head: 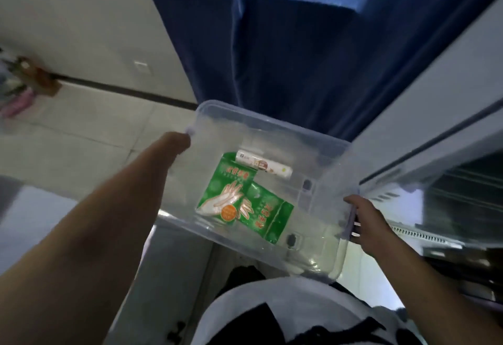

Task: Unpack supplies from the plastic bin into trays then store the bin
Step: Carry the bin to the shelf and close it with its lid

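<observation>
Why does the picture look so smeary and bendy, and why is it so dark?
Head view: dim room, light only through the blue curtain; motion blur smears the left edge and the clear bin; the wide lens bends the walls; the green glove packets stay fairly sharp.

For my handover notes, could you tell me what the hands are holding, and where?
Both grip the bin at opposite ends: left hand on the far-left rim, right hand on the right-end rim.
</observation>
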Tool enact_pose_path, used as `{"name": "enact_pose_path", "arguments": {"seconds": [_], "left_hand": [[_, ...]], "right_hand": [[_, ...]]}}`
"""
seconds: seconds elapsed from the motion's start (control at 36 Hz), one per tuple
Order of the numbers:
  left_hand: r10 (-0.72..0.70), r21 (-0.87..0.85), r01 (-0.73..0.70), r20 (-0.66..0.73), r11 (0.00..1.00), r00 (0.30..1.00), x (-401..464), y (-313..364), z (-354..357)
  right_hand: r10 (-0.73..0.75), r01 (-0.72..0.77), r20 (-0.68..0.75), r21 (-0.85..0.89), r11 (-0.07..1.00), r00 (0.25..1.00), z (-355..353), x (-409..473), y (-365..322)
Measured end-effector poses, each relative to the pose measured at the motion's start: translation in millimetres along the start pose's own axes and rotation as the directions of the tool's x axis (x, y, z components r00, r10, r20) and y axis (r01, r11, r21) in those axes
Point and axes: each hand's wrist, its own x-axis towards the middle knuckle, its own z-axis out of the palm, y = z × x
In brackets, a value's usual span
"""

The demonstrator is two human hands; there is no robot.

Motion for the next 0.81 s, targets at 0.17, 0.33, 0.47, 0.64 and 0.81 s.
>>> {"name": "enact_pose_path", "arguments": {"seconds": [0.17, 0.33, 0.47, 0.64, 0.81], "left_hand": [[-0.143, -0.175, 0.152, 0.059, 0.973, 0.988, 40, -9, -54], [-0.298, -0.127, 0.293, -0.025, 0.948, 0.954, 108, -17, -73], [-0.475, -0.180, 0.459, -0.055, 0.870, 0.878, 148, -35, -88], [-0.639, -0.514, 0.557, 0.022, 0.652, 0.769, 116, -38, -114], [-0.727, -0.817, 0.430, 0.019, 0.384, 0.687, 95, -28, -160]], "right_hand": [[-0.095, 0.099, 0.036, -0.141, 0.985, 0.995, 69, 15, -90], [-0.146, 0.171, 0.107, -0.292, 0.941, 0.984, 144, 49, -187], [-0.143, 0.238, 0.243, -0.430, 0.871, 0.960, 226, 93, -266], [-0.160, 0.358, 0.386, -0.521, 0.775, 0.908, 342, 109, -349], [-0.147, 0.564, 0.628, -0.540, 0.625, 0.765, 481, 85, -414]]}}
